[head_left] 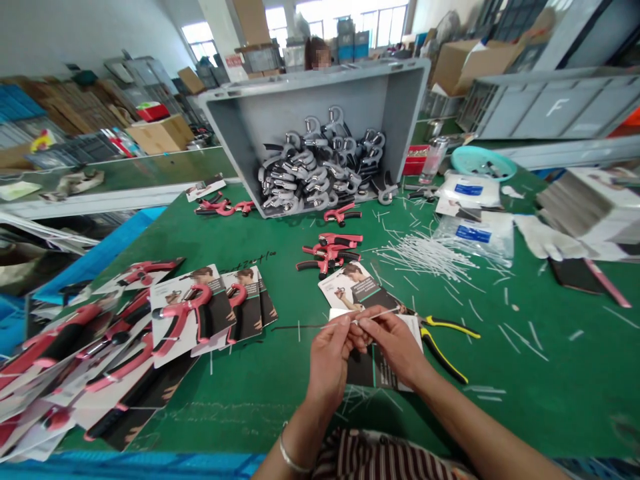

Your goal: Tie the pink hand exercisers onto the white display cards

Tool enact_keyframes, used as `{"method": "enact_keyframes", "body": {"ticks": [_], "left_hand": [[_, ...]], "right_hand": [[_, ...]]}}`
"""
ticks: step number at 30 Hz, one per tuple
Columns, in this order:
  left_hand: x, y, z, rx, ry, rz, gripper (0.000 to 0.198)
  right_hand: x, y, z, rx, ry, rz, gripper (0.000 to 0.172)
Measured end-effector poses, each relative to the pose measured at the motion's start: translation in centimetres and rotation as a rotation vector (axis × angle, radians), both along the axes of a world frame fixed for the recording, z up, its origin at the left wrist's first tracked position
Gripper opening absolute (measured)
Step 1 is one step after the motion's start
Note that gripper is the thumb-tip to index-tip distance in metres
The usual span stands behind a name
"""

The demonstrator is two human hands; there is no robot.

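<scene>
My left hand point(332, 353) and my right hand point(393, 340) meet in front of me, fingertips pinched on a thin white zip tie point(383, 315). Printed cards point(363, 370) lie beneath my hands, with another card point(345, 283) just beyond. Pliers point(445, 347) with yellow and black handles lie right of my right hand. A pile of white zip ties point(430, 253) is spread farther to the right. Several red and black hand grips point(330, 252) lie beyond the cards. Whether a grip is under my fingers is hidden.
A tilted grey crate point(400, 113) holds many grey hand grips point(315, 170). Carded red grips point(185, 313) are heaped at the left. Plastic bags point(473, 233), a white glove point(545, 237) and a turquoise basin point(483, 163) are at the right. A person point(317, 55) is behind the crate.
</scene>
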State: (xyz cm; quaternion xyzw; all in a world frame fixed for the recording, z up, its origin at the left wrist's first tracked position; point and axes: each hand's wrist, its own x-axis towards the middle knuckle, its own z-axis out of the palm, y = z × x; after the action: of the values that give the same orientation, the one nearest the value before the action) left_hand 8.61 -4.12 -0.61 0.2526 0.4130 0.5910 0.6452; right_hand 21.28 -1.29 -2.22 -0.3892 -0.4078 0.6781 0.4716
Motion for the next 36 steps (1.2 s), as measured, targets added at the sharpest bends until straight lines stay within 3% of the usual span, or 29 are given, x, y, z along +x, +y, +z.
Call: {"method": "enact_keyframes", "body": {"ticks": [2,6,8,10,14,17,19,23,28,32,36], "left_hand": [[-0.6,0.1,0.2,0.016,0.042,0.006,0.029],[-4.4,-0.9,-0.4,-0.018,0.249,0.180,0.032],[-6.5,-2.1,-1.1,-0.117,0.361,0.211,0.035],[-7.8,-3.4,-1.8,-0.249,0.405,0.161,0.039],[-6.9,-4.8,-2.9,-0.396,0.319,-0.017,0.049],[-4.8,-4.4,-3.6,-0.308,0.267,-0.100,0.049],[-3.5,-3.9,-4.1,-0.234,0.284,-0.052,0.048],[-2.2,-3.4,-4.3,-0.201,0.280,0.024,0.038],[-3.0,-2.2,-2.3,-0.116,0.279,0.017,0.031],[-4.4,-1.3,-0.6,-0.076,0.242,0.013,0.028],[-4.2,-1.6,-0.1,-0.055,0.142,-0.010,0.038]], "right_hand": [[0.2,0.4,0.8,0.013,-0.032,-0.017,0.021],[2.0,0.8,2.0,0.019,-0.014,-0.166,0.020],[2.4,0.0,1.4,0.003,-0.017,-0.137,0.018],[2.2,-1.3,-0.2,-0.034,-0.064,-0.027,0.019],[0.6,-3.1,-4.1,-0.022,-0.110,0.064,0.021],[-0.2,-2.9,-5.3,0.009,-0.052,0.023,0.021],[-0.2,-2.5,-5.3,0.021,-0.015,-0.010,0.020],[0.5,-2.5,-4.1,0.031,0.005,-0.052,0.019],[3.3,-1.8,-0.3,0.094,-0.123,-0.109,0.018],[6.9,0.7,3.5,0.297,-0.110,-0.355,0.010],[8.8,2.0,5.2,0.417,-0.180,-0.484,0.006]]}}
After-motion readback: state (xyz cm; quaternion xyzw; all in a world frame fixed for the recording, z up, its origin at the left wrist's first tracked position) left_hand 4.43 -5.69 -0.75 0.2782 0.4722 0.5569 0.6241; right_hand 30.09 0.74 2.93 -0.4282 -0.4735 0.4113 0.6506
